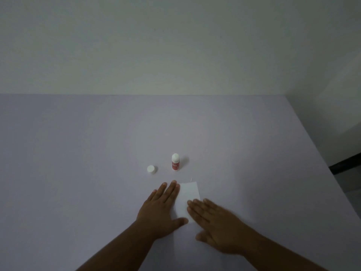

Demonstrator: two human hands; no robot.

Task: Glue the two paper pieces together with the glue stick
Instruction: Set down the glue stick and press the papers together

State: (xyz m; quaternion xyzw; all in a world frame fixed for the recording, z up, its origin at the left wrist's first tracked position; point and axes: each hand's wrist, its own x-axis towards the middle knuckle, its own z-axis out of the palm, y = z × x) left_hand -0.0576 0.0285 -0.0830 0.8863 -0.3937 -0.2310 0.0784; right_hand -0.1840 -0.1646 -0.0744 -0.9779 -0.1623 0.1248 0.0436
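A white paper piece (187, 194) lies flat on the lavender table (78, 153). I cannot tell whether a second piece lies under it. My left hand (162, 208) rests flat beside the paper's left edge, fingers together, thumb touching the paper's near corner. My right hand (216, 223) lies flat with its fingertips pressing on the paper's right side. Behind the paper stands the red glue stick (175, 161), upright and uncapped, its white glue tip showing. Its white cap (151, 169) sits on the table to the left of the stick.
The table's right edge runs diagonally at the right, with dark floor (347, 173) beyond it. A pale wall (175, 45) stands behind the table's far edge.
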